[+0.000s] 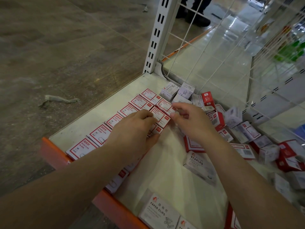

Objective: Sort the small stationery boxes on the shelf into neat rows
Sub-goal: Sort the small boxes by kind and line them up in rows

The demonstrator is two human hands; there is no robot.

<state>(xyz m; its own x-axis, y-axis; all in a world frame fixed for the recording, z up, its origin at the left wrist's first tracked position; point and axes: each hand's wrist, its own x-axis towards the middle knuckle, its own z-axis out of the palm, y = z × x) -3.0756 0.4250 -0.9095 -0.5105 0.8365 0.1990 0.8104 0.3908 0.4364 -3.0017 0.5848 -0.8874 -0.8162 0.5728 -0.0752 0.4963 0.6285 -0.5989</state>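
Note:
Several red-and-white paper clip boxes (pixel 97 133) lie flat in two rows along the left side of the pale shelf (pixel 165 171). My left hand (pixel 133 131) rests on the second row, fingers over a box (pixel 159 116), thumb against the box below it. My right hand (pixel 191 119) reaches in from the right, and its fingertips touch the right edge of the same box and its far neighbour (pixel 164 104). A loose heap of red and white boxes (pixel 234 128) lies to the right.
White paper clip boxes (pixel 177 91) stand at the back corner by the slotted upright (pixel 156 35). A staples box (pixel 198 162) and a paper clips box (pixel 158 210) lie near the front. The orange shelf lip (pixel 54 156) runs along the front. A person's shoes (pixel 196 15) show beyond the wire grid.

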